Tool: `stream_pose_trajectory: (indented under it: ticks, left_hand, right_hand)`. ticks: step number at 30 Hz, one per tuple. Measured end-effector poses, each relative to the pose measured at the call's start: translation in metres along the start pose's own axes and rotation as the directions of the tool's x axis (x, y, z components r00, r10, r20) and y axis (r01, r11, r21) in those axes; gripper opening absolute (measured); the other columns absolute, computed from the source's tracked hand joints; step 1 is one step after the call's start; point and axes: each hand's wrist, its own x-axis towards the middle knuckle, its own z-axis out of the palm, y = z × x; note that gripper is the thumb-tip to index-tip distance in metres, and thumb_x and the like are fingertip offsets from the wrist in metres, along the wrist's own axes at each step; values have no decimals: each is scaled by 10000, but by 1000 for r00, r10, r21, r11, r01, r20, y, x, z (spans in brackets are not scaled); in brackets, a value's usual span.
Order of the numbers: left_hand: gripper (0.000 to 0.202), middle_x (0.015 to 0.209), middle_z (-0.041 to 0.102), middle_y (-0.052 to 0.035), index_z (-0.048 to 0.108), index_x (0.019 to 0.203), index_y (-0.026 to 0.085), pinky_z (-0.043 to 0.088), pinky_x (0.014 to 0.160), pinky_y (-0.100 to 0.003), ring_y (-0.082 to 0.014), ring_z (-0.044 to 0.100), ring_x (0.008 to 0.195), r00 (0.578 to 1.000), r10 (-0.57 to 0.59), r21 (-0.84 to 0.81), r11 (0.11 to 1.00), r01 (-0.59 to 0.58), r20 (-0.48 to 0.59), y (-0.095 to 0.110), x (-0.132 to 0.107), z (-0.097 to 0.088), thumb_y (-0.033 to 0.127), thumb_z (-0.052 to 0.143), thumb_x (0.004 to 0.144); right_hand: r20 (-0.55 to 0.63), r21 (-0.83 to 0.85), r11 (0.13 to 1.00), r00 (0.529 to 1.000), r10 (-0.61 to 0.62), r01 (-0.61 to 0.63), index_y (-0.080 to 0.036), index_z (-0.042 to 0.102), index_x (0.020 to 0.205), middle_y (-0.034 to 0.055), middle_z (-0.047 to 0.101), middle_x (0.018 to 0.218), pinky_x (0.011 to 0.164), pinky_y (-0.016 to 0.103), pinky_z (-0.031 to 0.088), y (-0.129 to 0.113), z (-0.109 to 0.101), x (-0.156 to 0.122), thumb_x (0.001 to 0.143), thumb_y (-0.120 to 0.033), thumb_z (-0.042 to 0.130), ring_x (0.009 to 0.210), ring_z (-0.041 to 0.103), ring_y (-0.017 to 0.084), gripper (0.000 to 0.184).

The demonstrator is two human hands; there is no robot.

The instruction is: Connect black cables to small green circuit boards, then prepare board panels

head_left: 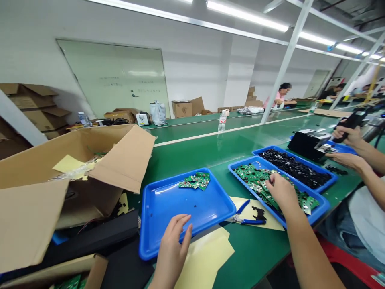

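Note:
My left hand [174, 247] hovers at the near rim of a blue tray [168, 216], fingers apart and nothing in them. A few green circuit boards [197, 180] lie at the far end of that tray. Over a second blue tray [320, 206], heaped with green circuit boards [255, 180], is my right hand [282, 192]. Its fingers are curled together at the boards; what they pinch, if anything, cannot be made out. Between the trays, blue-handled pliers [249, 220] and a black plastic piece [259, 214] rest on yellow paper [272, 224].
A third blue tray [327, 186] holds small black parts. At right, a co-worker's hands [350, 146] hold a black tool beside a black box [306, 146]. An open carton [120, 160] stands left, yellow sheets [207, 257] lie in front, and a bottle [221, 122] stands behind.

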Motion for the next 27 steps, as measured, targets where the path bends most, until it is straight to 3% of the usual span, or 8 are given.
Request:
stream_pose_trajectory:
  ticks: [2,5,8,12,18,23,25,27]
  left_hand:
    - [285,1007,596,-102,610,1018,226,519,769,-342,-215,601,899,999,-2,26,1000,1,42,1,-1,0,352,440,828]
    - [285,1017,592,-107,600,1035,218,516,779,-352,-219,588,933,996,-13,54,998,8,87,5,-1,-3,327,428,835]
    - [278,1007,600,-106,605,1028,218,519,773,-356,-218,596,917,996,-14,79,997,7,86,7,-1,-6,314,430,834]
    - [270,991,612,-105,622,996,215,531,732,-349,-214,617,853,999,-8,97,995,3,53,3,-1,-6,317,438,827]
    - [276,995,605,-106,606,1024,213,523,752,-358,-213,603,877,998,-12,86,996,6,69,2,-3,-4,301,423,837]
    - [276,1008,595,-109,599,1033,221,507,789,-371,-222,582,937,995,-37,51,998,32,91,10,-2,-8,297,420,837]
    - [275,1012,590,-110,601,1025,217,495,808,-385,-227,573,952,994,-71,25,997,69,80,10,-2,-7,304,425,832]
    - [279,1030,579,-113,596,1031,213,479,825,-395,-233,558,976,992,-118,-18,993,119,40,7,-3,-6,315,444,820]
  right_hand:
    - [85,56,985,982,-166,162,-204,410,677,17,518,629,522,245,301,-30,7,-6,789,-229,444,555,471,155,120]
    - [277,168,884,840,-467,436,-194,445,718,12,566,701,558,224,341,-89,25,-18,808,-212,450,626,529,137,92]
    - [312,191,838,778,-545,510,-190,490,756,19,597,767,592,224,361,-142,47,-29,766,-204,542,707,568,149,55]
    - [313,162,841,781,-540,517,-140,520,855,130,611,928,678,267,395,-179,70,-35,721,-162,613,875,584,231,165]
    - [288,186,852,802,-523,489,-136,513,813,157,630,875,667,284,410,-176,72,-39,786,-81,460,838,607,245,81]
    - [264,285,853,819,-509,437,-183,431,730,67,609,717,621,289,431,-153,56,-35,845,-189,362,713,620,206,134]
    - [287,500,812,827,-483,301,-200,375,698,24,571,644,600,283,452,-146,47,-35,857,-249,347,673,625,187,169]
    - [360,793,609,801,-479,9,-210,340,675,-15,530,598,584,277,472,-143,37,-39,827,-332,423,652,633,176,212]
